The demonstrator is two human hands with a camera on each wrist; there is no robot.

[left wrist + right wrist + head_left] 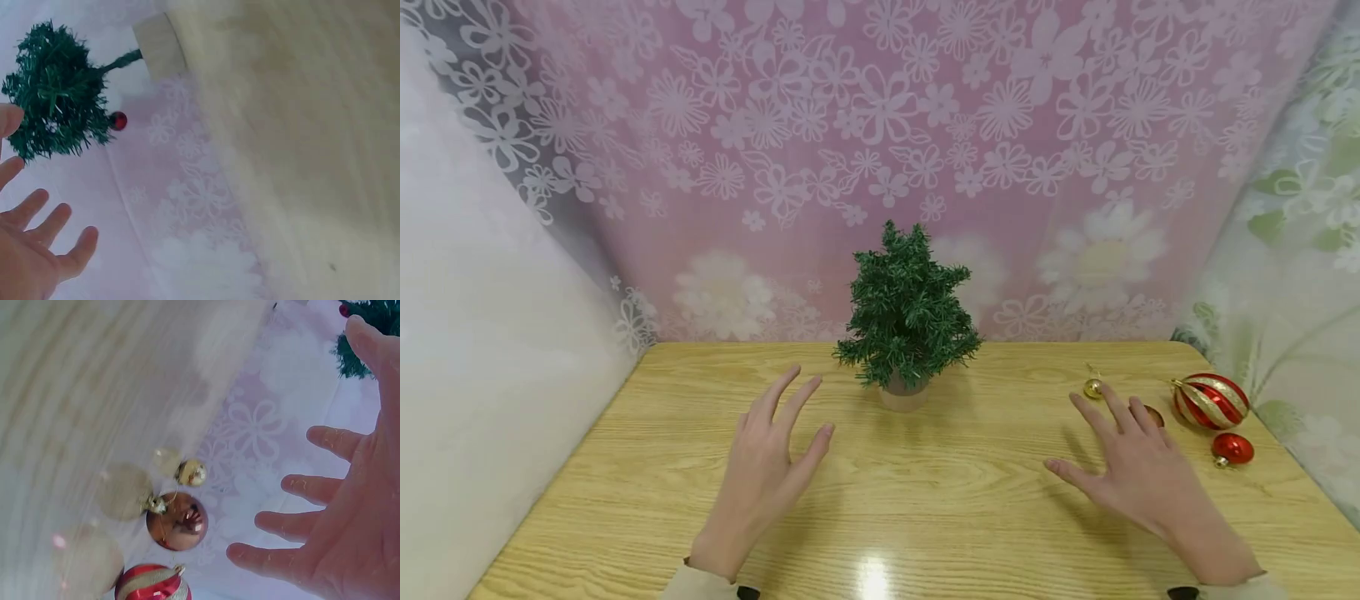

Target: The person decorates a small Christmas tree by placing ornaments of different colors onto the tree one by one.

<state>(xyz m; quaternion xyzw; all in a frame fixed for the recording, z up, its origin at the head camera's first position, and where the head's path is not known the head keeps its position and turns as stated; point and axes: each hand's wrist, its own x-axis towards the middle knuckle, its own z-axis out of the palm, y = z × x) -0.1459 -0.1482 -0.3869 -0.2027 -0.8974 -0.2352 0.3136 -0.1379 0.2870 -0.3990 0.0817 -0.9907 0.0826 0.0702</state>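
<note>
A small green artificial Christmas tree [910, 308] stands upright in a beige pot [904, 397] near the table's back edge. My left hand [767, 462] hovers left of the tree with fingers spread, holding nothing. At the right, my right hand [1142, 479] is over the table, fingers apart and nothing in them. Beyond its fingers lie a small gold bauble [1093, 388] and a copper bauble [177, 522], which the fingers partly cover in the head view. A small red ball [117, 120] shows at the tree's edge in the left wrist view; the head view does not show it.
At the table's right side lie a large red-and-gold striped bauble [1212, 402] and a shiny red bauble [1232, 449]. A flowered pink curtain [880, 108] hangs behind the wooden table [940, 517], with pale fabric on both sides.
</note>
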